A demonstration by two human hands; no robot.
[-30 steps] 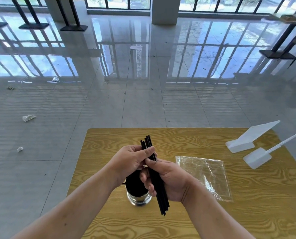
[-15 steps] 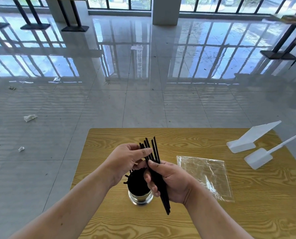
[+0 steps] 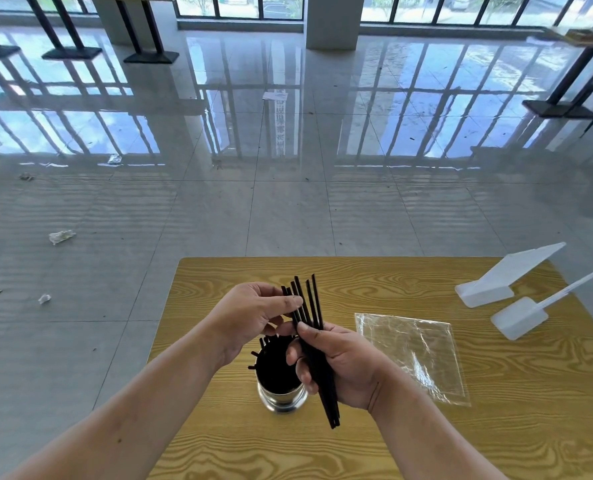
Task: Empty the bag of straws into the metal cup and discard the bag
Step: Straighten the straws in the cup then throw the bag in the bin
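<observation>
My right hand (image 3: 340,362) grips bundle of thin black plastic straws (image 3: 310,336) above shiny metal cup (image 3: 281,396); left hand (image 3: 250,317) pinches fanned tips. Clear plastic bag (image 3: 412,351) empty on wooden table (image 3: 496,427). Risk: loose fan slips, straws miss cup.

Shiny metal cup (image 3: 281,398), perhaps plastic glossy bag (image 3: 412,351)

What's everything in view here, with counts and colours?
Table: one, yellow wood, foreground.
Metal cup: one, silver, on the table under the hands.
Cup straws: several, black, standing in the cup.
Held straws: one bundle, black, fanned above the cup.
Bag: one, clear, flat on the table right of the cup.
Stands: two, white, table's far right.
Scraps: several, pale, floor at left.
Left hand: one, pinching the held straws' upper part.
Right hand: one, gripping the bundle lower down.
</observation>
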